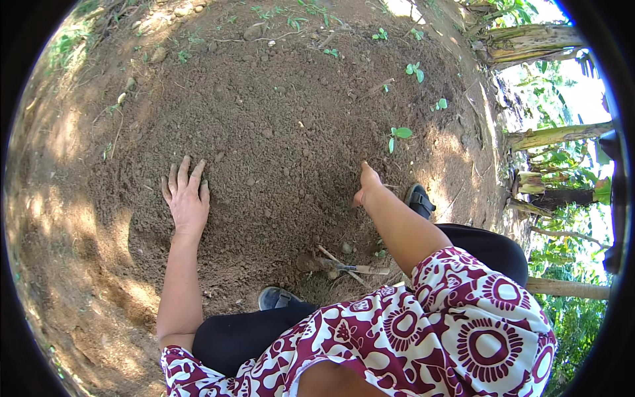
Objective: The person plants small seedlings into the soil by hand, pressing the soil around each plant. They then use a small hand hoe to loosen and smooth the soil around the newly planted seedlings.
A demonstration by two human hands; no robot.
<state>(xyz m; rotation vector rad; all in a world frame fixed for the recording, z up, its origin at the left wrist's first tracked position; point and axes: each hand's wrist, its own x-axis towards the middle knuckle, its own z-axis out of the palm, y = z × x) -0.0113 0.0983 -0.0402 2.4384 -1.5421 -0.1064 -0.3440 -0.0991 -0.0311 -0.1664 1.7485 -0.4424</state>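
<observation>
Loose brown soil point(268, 164) lies broken up before me. My left hand point(187, 198) rests palm down on it at the left, fingers apart and pointing away from me, with nothing held. On the right, my right hand point(366, 184) is turned edge-on at the soil, its thumb side and palm mostly hidden; whether it grips anything does not show. A hand trowel point(364, 269) with a wooden handle lies on the ground near my body, its soiled blade towards the left. A thin stick point(337, 259) crosses it.
Small green seedlings point(400, 133) grow beyond my right hand and further off. My shoes point(279, 298) stand at the near edge of the soil. Stones point(255, 32) and twigs lie at the far side. Banana plant trunks point(558, 135) rise along the right.
</observation>
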